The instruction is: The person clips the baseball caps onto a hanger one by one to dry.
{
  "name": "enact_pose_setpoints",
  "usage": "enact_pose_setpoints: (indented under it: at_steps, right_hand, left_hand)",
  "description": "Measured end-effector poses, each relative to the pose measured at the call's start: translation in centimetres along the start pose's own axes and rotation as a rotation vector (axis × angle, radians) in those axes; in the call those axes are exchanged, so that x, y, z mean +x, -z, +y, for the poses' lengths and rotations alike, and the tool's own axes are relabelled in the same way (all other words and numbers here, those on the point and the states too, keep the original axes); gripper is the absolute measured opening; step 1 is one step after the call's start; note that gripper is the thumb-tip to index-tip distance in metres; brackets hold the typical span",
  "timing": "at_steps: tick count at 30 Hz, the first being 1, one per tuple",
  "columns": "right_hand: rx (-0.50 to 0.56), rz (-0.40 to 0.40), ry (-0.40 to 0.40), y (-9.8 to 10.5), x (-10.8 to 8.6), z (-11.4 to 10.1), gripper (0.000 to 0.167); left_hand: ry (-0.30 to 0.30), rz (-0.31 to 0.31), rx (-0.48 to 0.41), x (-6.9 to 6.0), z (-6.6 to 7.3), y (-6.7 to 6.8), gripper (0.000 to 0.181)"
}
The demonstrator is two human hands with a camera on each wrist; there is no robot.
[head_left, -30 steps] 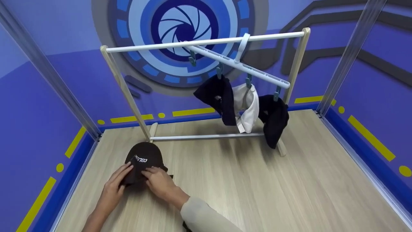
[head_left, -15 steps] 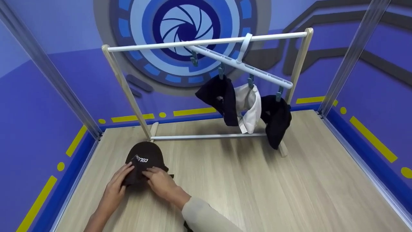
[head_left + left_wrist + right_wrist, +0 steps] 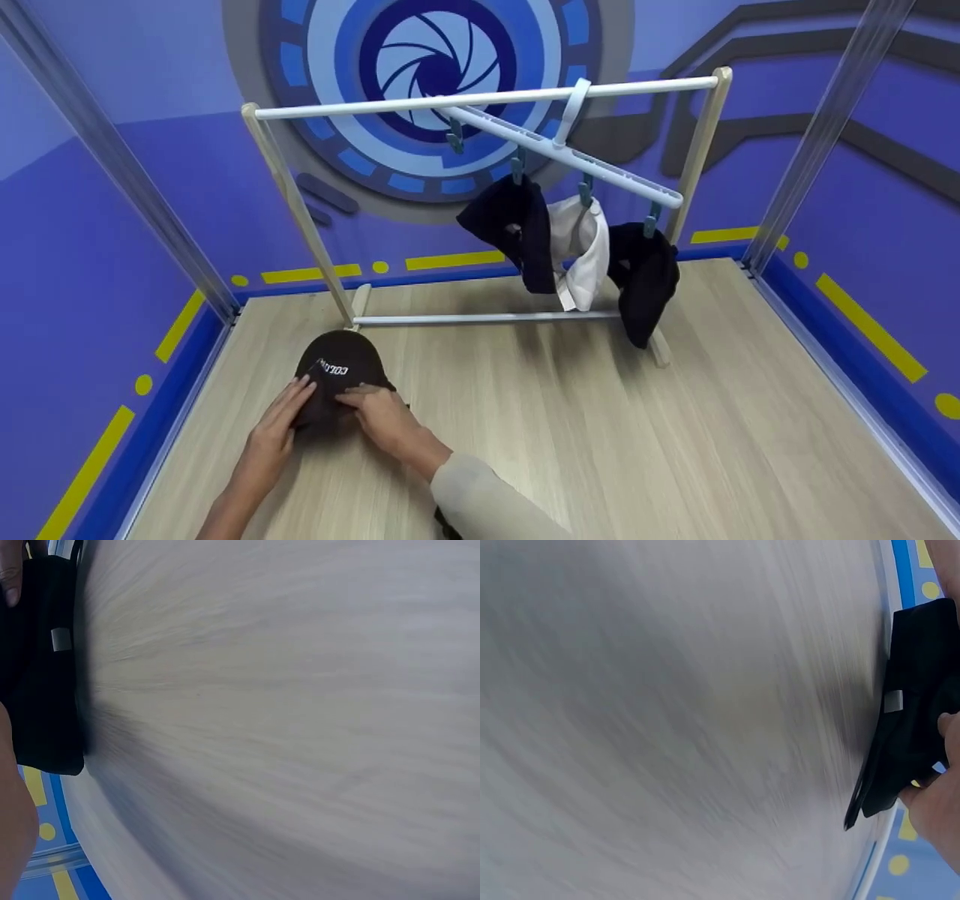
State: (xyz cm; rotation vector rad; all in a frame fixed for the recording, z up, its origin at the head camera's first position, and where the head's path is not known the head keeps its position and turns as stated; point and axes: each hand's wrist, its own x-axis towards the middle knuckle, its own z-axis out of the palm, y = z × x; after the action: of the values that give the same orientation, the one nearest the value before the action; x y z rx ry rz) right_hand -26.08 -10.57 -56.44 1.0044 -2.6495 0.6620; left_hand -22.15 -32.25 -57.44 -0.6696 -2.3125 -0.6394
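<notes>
A dark baseball cap [image 3: 346,356] with white lettering is at the left of the wooden tabletop, near the rack's left foot. My left hand [image 3: 274,435] holds its near left side, fingers on top. My right hand [image 3: 386,420] grips the near right side, its fingertips lying below the lettering. From the right wrist, the cap's black underside [image 3: 919,682] shows a small pale tag [image 3: 893,701], and the right thumb and a finger press against the fabric. In the left wrist view only the cap's dark edge [image 3: 45,705] appears, at the far left.
Behind stands a drying rack [image 3: 480,99] with a pale blue clip hanger [image 3: 562,154] hooked on its top bar. From the clips hang a black cap [image 3: 529,232], a white cap [image 3: 589,255] and another black cap [image 3: 651,285]; the leftmost clip [image 3: 454,139] holds nothing. Blue printed walls enclose the tabletop [image 3: 570,435].
The cap and both hands have shifted slightly to the right, and the strap at the cap's right side is now mostly hidden by the right hand. The head view has also moved a little.
</notes>
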Motion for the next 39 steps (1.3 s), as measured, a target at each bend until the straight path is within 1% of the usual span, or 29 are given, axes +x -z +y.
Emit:
enact_pose_setpoints:
  at_steps: [5,11,14,18,21,25,28,31,35,36,39]
  right_hand:
    - [-0.008,0.020,-0.005,0.7,0.2,0.5,0.039]
    - [-0.029,0.028,-0.028,2.0,0.4,1.0,0.043]
    - [-0.038,0.040,-0.018,2.5,0.7,1.3,0.043]
    - [-0.050,0.088,0.021,3.2,0.9,1.6,0.041]
    - [-0.053,0.121,0.043,3.9,1.2,1.9,0.038]
    - [-0.068,0.171,0.058,5.1,1.7,2.3,0.035]
    - [-0.084,0.211,0.072,6.0,2.2,2.5,0.034]
    - [-0.115,0.237,0.100,6.8,2.7,2.6,0.033]
    - [-0.171,0.259,0.136,8.1,3.2,2.7,0.033]
    - [-0.179,0.264,0.141,8.4,3.2,2.7,0.033]
    - [-0.195,0.274,0.148,9.3,3.3,2.8,0.034]
  left_hand:
    - [-0.042,0.026,-0.002,0.6,0.2,0.1,0.085]
    - [-0.078,0.005,0.003,1.5,0.4,0.7,0.086]
    - [-0.091,0.002,0.011,2.0,0.5,1.2,0.083]
    - [-0.108,0.002,0.020,2.5,0.6,1.7,0.078]
    - [-0.136,0.012,0.028,3.0,0.8,1.9,0.078]
    - [-0.183,0.026,0.041,4.1,1.0,2.4,0.079]
    - [-0.203,0.013,0.046,5.0,1.2,2.9,0.079]
    - [-0.239,0.015,0.056,5.8,1.4,3.5,0.074]
    - [-0.299,0.036,0.088,6.7,1.9,4.2,0.038]
    - [-0.309,0.039,0.094,6.9,2.0,4.3,0.036]
    - [-0.334,0.049,0.124,7.7,2.5,4.6,0.044]
